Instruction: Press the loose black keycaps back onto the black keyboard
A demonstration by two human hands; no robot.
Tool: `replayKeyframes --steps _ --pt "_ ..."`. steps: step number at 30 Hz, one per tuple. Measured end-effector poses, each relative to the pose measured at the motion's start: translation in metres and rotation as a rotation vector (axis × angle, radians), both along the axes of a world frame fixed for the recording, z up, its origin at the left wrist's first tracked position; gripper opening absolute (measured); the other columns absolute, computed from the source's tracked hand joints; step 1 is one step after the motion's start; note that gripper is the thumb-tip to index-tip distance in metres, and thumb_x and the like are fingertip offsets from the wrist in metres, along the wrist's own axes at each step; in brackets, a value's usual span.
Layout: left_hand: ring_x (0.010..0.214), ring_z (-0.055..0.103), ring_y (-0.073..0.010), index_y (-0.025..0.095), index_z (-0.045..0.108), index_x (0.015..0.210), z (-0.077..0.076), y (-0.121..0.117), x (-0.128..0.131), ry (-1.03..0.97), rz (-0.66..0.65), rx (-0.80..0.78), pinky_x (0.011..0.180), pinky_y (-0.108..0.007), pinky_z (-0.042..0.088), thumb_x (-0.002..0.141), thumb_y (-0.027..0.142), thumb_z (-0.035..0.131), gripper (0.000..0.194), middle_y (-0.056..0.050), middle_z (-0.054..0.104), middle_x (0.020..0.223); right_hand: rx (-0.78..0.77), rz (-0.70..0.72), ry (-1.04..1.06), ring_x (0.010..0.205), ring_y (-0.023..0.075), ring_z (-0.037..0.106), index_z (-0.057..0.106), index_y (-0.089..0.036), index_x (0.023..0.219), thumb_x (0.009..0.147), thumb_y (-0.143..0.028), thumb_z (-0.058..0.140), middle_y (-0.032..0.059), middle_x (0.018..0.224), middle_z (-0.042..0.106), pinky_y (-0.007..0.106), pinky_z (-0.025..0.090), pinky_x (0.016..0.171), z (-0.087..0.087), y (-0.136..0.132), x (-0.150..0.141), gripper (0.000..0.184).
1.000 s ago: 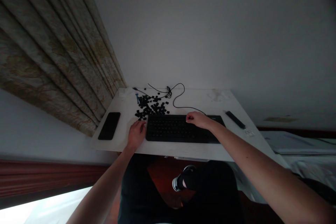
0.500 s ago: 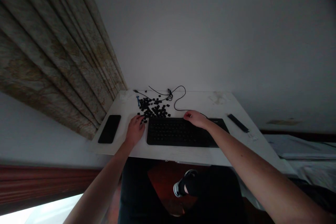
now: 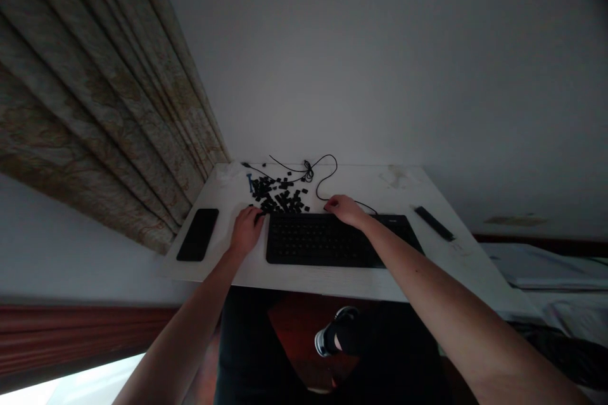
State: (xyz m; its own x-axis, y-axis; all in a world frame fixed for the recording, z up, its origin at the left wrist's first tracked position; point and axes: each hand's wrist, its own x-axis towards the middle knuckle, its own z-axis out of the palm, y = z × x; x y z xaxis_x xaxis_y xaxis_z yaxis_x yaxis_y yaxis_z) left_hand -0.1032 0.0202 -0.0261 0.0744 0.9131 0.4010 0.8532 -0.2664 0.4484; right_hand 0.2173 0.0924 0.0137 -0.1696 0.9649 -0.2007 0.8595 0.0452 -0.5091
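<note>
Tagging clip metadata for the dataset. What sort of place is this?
Probably a bedroom or hotel room, not a workshop: a long patterned curtain hangs beside a small white desk holding a keyboard, and what looks like bedding lies off to the right.

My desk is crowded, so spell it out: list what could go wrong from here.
The left hand sits at the edge of the loose keycaps, so a brush could scatter them toward the phone. The right hand, at the keyboard, is close to the cable; snagging it could tug it into the pile.
</note>
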Motion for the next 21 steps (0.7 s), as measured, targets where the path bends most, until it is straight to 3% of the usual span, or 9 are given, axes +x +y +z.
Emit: replayKeyframes --steps 11,16,21 --pt "0.091 0.066 -0.0224 0.020 0.068 0.093 0.004 -0.001 0.010 -0.114 0.032 -0.056 0.086 -0.039 0.052 0.088 0.022 0.064 0.007 -0.006 0.071 0.094 -0.024 0.045 0.019 0.089 0.0218 0.068 0.078 -0.015 0.091 0.088 -0.025 0.063 0.0110 0.096 0.075 0.026 0.045 0.073 -0.007 0.013 -0.027 0.018" --pt "0.099 0.065 -0.0262 0.021 0.068 0.096 0.008 0.005 0.009 0.013 0.016 -0.091 0.092 -0.044 0.049 0.084 0.012 0.063 0.016 -0.007 0.072 0.099 -0.013 0.032 0.093 0.095 0.0200 0.067 0.078 -0.015 0.103 0.087 -0.015 0.057 0.0103 0.106 0.075 0.026 0.046 0.081 -0.013 0.016 -0.010 0.026" --pt "0.109 0.062 -0.0284 0.023 0.068 0.107 0.013 0.015 0.017 0.028 0.003 -0.115 0.097 -0.047 0.047 0.079 0.006 0.060 0.034 -0.008 0.070 0.111 -0.029 -0.004 0.141 0.086 0.0183 0.066 0.075 -0.013 0.109 0.085 -0.010 0.055 0.0107 0.099 0.075 0.025 0.046 0.078 -0.015 0.012 0.008 0.031"
